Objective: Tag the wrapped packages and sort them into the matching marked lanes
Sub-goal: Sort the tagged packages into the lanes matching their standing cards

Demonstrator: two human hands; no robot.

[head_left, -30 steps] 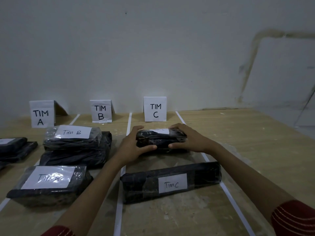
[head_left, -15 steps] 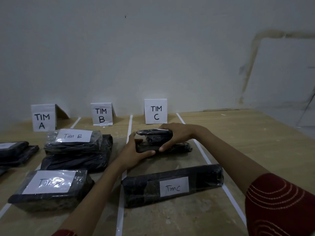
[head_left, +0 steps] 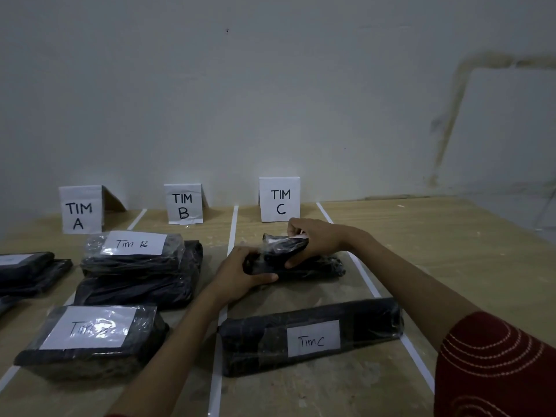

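In the lane in front of the TIM C sign [head_left: 279,199], my right hand [head_left: 313,240] grips a small black wrapped package [head_left: 282,246] from above, its white tag mostly hidden under my fingers. It sits tilted on a longer black package [head_left: 319,266]. My left hand [head_left: 240,270] grips the left end of that lower package. Nearer me in the same lane lies a long black package tagged "Tim C" [head_left: 311,338].
Signs TIM A [head_left: 80,209] and TIM B [head_left: 184,204] stand at the wall. Lane B holds a stack tagged "Tim B" [head_left: 135,255] and a nearer tagged package [head_left: 90,335]. Dark packages [head_left: 30,272] lie in lane A. White tape lines [head_left: 231,233] divide the wooden table [head_left: 451,251].
My right hand has moved from the package's right end onto the top one, which now sits tilted and shifted. My left hand stays at the left end.
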